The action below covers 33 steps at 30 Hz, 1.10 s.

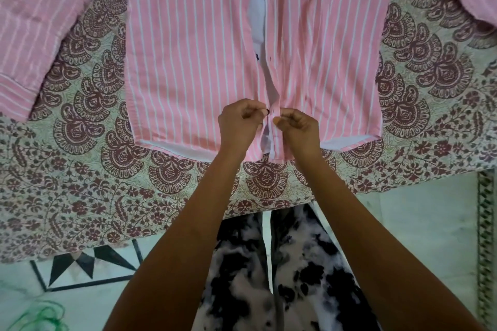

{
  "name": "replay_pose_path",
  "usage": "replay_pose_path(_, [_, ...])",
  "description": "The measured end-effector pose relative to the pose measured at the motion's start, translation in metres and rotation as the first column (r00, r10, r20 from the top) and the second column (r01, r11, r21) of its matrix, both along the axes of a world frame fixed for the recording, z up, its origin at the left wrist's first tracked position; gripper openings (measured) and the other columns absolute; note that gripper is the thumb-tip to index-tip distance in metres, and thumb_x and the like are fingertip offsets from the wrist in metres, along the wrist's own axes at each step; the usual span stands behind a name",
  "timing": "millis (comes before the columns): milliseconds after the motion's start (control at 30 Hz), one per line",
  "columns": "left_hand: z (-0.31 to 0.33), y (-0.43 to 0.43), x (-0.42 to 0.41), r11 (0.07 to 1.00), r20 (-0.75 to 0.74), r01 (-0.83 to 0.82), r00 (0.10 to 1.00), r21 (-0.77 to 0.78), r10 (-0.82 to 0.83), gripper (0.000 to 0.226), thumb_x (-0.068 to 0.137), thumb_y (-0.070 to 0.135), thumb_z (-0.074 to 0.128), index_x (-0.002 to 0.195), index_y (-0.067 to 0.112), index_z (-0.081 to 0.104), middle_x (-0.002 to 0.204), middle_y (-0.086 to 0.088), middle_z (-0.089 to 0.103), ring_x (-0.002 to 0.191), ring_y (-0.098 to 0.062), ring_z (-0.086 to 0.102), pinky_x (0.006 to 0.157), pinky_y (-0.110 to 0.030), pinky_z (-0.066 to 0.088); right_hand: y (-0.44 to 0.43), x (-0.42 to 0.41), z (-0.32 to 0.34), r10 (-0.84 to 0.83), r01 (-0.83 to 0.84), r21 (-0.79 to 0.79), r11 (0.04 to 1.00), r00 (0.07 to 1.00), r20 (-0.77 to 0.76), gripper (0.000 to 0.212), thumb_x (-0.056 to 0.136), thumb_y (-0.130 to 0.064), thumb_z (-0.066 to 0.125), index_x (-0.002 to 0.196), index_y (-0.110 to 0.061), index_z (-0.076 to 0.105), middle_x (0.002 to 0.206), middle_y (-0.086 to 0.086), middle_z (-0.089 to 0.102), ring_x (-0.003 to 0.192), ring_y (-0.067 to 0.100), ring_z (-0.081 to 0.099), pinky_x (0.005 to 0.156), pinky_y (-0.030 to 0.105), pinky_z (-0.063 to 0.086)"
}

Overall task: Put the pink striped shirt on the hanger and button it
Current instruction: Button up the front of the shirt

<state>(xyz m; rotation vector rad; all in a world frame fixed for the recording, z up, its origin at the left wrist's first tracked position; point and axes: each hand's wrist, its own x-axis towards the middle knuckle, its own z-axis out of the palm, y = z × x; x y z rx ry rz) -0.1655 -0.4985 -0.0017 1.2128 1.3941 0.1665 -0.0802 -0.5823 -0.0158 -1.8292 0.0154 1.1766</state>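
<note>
The pink striped shirt [193, 56] lies flat on a patterned bedsheet, hem toward me, sleeves spread to both sides. Its front is parted above my hands, showing the white inside and dark buttons along the placket. My left hand [238, 126] pinches the left front edge near a dark button just above the hem. My right hand [298, 130] pinches the right placket edge beside it. The two edges meet between my fingertips. No hanger is visible; the collar end is out of frame.
The bedsheet [88, 169] with maroon paisley print covers the bed, its edge hanging near my legs. Below it is a pale tiled floor [403, 223] with black triangle inlay [88, 263]. Green thread [45, 314] lies on the floor at lower left.
</note>
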Motion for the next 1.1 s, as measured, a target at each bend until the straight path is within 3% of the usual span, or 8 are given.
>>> replay_pose_path(167, [0.002, -0.003, 0.006, 0.996, -0.035, 0.022, 0.999, 0.081, -0.019, 0.008, 0.077, 0.004, 0.066, 0.079, 0.01, 0.071, 0.072, -0.004, 0.069, 0.067, -0.015, 0.065, 0.076, -0.035, 0.056, -0.004, -0.002, 0.0, 0.084, -0.086, 0.026, 0.996, 0.994, 0.067, 0.025, 0.082, 0.009, 0.057, 0.104, -0.001, 0.065, 0.08, -0.006, 0.065, 0.067, -0.009, 0.06, 0.072, 0.01, 0.049])
replay_pose_path(333, [0.006, -0.004, 0.007, 0.986, -0.113, 0.097, 0.99, 0.139, -0.081, 0.006, 0.076, 0.008, 0.067, 0.077, 0.012, 0.072, 0.065, 0.002, 0.066, 0.059, -0.006, 0.061, 0.074, -0.032, 0.055, -0.007, -0.003, 0.002, 0.052, -0.058, 0.08, 0.995, 0.996, 0.067, 0.033, 0.081, 0.013, 0.056, 0.114, 0.006, 0.059, 0.094, 0.009, 0.066, 0.082, 0.008, 0.063, 0.087, 0.023, 0.052])
replay_pose_path(433, [0.007, -0.004, 0.006, 0.99, -0.129, 0.095, 0.988, 0.105, -0.081, 0.006, 0.076, 0.009, 0.067, 0.077, 0.012, 0.072, 0.062, 0.0, 0.065, 0.058, -0.014, 0.062, 0.074, -0.036, 0.056, -0.004, -0.004, 0.004, 0.001, -0.001, 0.134, 0.991, 1.0, 0.006, 0.033, 0.08, 0.017, 0.055, 0.113, 0.013, 0.056, 0.071, -0.013, 0.07, 0.068, -0.006, 0.063, 0.074, 0.011, 0.051])
replay_pose_path(600, [0.005, 0.001, 0.007, 0.989, -0.165, 0.117, 0.981, 0.093, -0.1, 0.008, 0.076, 0.008, 0.066, 0.076, 0.013, 0.072, 0.06, 0.001, 0.065, 0.061, -0.018, 0.064, 0.073, -0.038, 0.056, 0.003, -0.008, 0.005, -0.075, 0.086, 0.144, 0.986, 0.993, -0.086, 0.017, 0.075, -0.002, 0.059, 0.089, -0.004, 0.069, 0.07, -0.013, 0.07, 0.081, 0.019, 0.064, 0.089, 0.031, 0.051])
replay_pose_path(700, [0.003, 0.002, 0.005, 0.99, -0.176, 0.115, 0.979, 0.083, -0.099, 0.011, 0.076, 0.006, 0.064, 0.074, 0.013, 0.072, 0.058, 0.006, 0.063, 0.061, -0.019, 0.064, 0.073, -0.038, 0.057, 0.004, -0.012, 0.007, -0.069, 0.073, 0.092, 0.993, 0.997, -0.04, 0.019, 0.086, 0.003, 0.053, 0.095, 0.0, 0.069, 0.072, -0.012, 0.07, 0.077, 0.011, 0.066, 0.084, 0.03, 0.053])
replay_pose_path(833, [0.002, 0.0, 0.002, 0.998, -0.149, 0.044, 0.988, 0.044, -0.037, 0.014, 0.075, 0.005, 0.065, 0.069, 0.016, 0.071, 0.057, 0.005, 0.064, 0.066, -0.024, 0.067, 0.077, -0.042, 0.057, 0.006, -0.008, 0.011, -0.067, 0.085, 0.122, 0.989, 0.987, -0.143, 0.04, 0.088, 0.001, 0.047, 0.068, -0.021, 0.074, 0.062, -0.003, 0.07, 0.063, 0.015, 0.065, 0.07, 0.033, 0.053])
replay_pose_path(1033, [0.007, 0.002, 0.002, 0.996, -0.085, -0.058, 0.995, -0.063, 0.053, 0.023, 0.078, -0.001, 0.063, 0.066, 0.018, 0.066, 0.057, -0.001, 0.064, 0.056, -0.017, 0.063, 0.069, -0.032, 0.058, 0.007, -0.003, 0.006, -0.037, 0.07, 0.143, 0.987, 0.973, -0.227, 0.016, 0.087, 0.002, 0.053, 0.084, -0.002, 0.068, 0.055, 0.01, 0.066, 0.046, 0.024, 0.06, 0.054, 0.034, 0.053])
replay_pose_path(1100, [0.008, 0.003, 0.002, 0.996, -0.09, -0.066, 0.994, -0.066, 0.06, 0.014, 0.078, -0.004, 0.062, 0.076, 0.009, 0.069, 0.061, -0.004, 0.064, 0.052, -0.014, 0.062, 0.065, -0.027, 0.058, 0.009, -0.004, 0.005, -0.071, 0.108, 0.139, 0.984, 0.966, -0.247, 0.013, 0.084, 0.006, 0.056, 0.084, 0.001, 0.067, 0.06, 0.011, 0.067, 0.054, 0.025, 0.061, 0.067, 0.041, 0.054])
